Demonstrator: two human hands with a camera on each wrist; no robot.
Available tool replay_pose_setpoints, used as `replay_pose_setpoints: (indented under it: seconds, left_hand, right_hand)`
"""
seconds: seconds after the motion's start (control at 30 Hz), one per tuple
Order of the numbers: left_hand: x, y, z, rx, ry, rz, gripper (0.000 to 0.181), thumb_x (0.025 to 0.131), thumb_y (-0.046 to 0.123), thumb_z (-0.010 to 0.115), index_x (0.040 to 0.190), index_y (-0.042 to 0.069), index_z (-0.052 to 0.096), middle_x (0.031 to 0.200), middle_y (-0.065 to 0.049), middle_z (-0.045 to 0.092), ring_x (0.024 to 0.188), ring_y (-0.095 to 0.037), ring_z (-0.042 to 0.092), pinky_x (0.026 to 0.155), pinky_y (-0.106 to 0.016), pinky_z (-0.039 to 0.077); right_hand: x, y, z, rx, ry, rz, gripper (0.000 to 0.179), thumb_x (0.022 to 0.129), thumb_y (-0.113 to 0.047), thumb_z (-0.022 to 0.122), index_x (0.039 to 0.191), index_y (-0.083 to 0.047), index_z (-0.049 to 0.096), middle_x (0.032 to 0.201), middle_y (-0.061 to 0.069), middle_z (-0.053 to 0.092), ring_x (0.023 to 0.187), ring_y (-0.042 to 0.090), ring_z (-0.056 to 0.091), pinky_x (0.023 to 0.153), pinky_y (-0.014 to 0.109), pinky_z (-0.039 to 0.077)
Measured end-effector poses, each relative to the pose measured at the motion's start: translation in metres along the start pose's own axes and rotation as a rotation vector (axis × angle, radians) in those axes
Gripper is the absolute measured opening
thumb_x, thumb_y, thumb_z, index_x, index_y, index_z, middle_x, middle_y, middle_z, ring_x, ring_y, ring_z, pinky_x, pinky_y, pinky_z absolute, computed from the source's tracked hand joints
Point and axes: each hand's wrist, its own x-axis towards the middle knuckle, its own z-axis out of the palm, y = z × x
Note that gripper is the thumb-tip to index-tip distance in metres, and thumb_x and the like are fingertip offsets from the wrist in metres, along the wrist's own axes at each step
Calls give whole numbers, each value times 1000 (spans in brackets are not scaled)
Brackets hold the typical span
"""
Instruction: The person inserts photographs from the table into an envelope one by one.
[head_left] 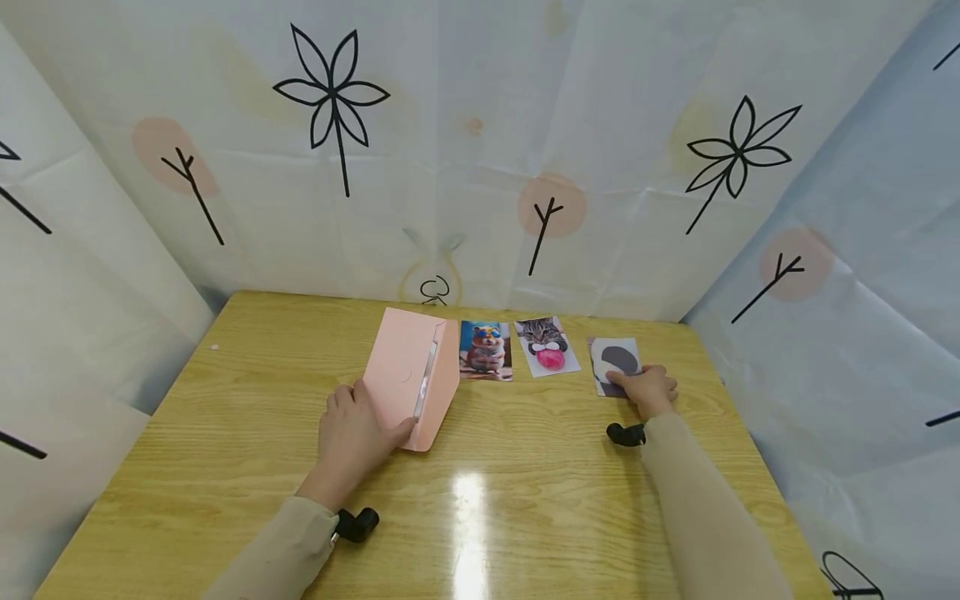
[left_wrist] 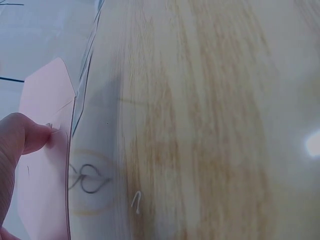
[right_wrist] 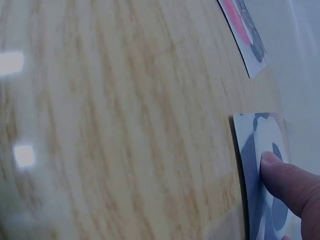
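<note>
1. the left hand point(head_left: 352, 433) grips a pink envelope point(head_left: 397, 367) by its lower left part, with the thumb across the near end.
2. the envelope stands tilted at the far part of the desk point(head_left: 540, 467), its flap point(head_left: 446, 383) spread open toward the right; a whitish strip shows in the opening, too narrow to identify.
3. the right hand point(head_left: 648, 387) pinches a grey-and-white card point(head_left: 617, 358), thumb on its face and the other fingers at its right edge.
4. that card is at the right end of the row, near the desk's far edge.
5. between envelope and card lie a hamster picture point(head_left: 486, 350) and a cat picture point(head_left: 547, 346) with a pink bubble; whether the flap touches the hamster picture, i cannot tell.
6. behind the desk hangs a white cloth point(head_left: 450, 183) printed with black plant outlines.
</note>
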Motion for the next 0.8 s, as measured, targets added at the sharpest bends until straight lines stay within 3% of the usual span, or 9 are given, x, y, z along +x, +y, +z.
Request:
replay_pose_setpoints:
  seconds: [0.43,0.8]
  left_hand:
    - [0,0,3,-20,36,19,101,69,66,72,121,-16,43,103,-30,45,89,-41,47,68,-54,44]
    - [-1,1,4,-17,5,8,105,69,67,70,126,-16,41,107,-31,45,92,-42,47,71,-54,44]
  right_hand:
    - [-4,-1,2,-20,-1,0,89,80,-48,74,138,7,35,133,39,22,123,52,20,97,60,26]
    - [-3,5,2,3,1,-36,89,81,-48,74,139,6,33,135,37,20,123,51,17,97,58,25]
